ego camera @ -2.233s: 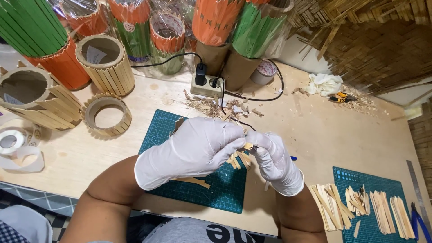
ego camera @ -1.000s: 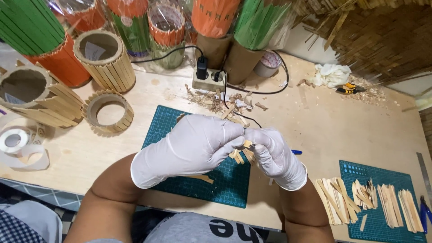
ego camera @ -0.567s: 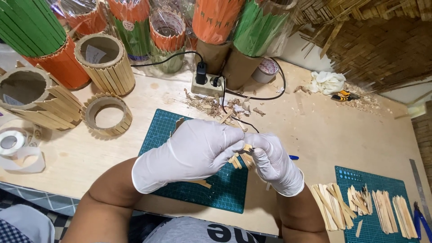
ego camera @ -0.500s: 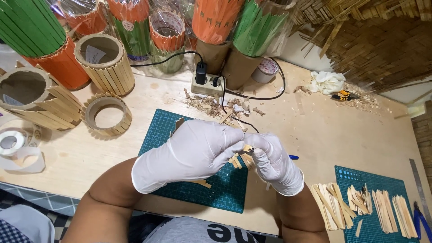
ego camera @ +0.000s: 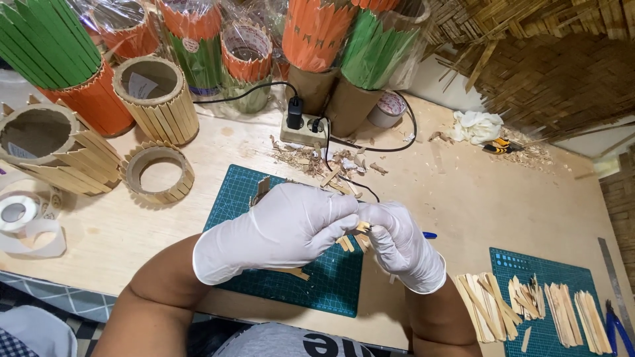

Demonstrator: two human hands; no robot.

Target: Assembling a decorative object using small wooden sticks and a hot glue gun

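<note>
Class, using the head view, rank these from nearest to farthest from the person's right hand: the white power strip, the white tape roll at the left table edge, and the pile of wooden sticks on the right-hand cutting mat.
Measured from the right hand:
1. Pile of wooden sticks, just to its lower right.
2. White power strip, farther up the table, near the painted tubes.
3. White tape roll, far across at the left edge.

A pale wooden table [ego camera: 463, 198] carries everything, with a green cutting mat [ego camera: 231, 205] at its centre and a second green cutting mat [ego camera: 509, 264] at four o'clock, loaded with cut wooden sticks [ego camera: 483, 311]. At twelve o'clock lie a power strip [ego camera: 297, 129] and a litter of wood shavings [ego camera: 324, 165], with a roll of tape [ego camera: 387, 109] just past them and a white rag [ego camera: 476, 125] at two o'clock. Stick-clad cardboard cylinders [ego camera: 155, 99] stand from nine to eleven o'clock, a low stick-clad ring [ego camera: 157, 173] beside them.
</note>
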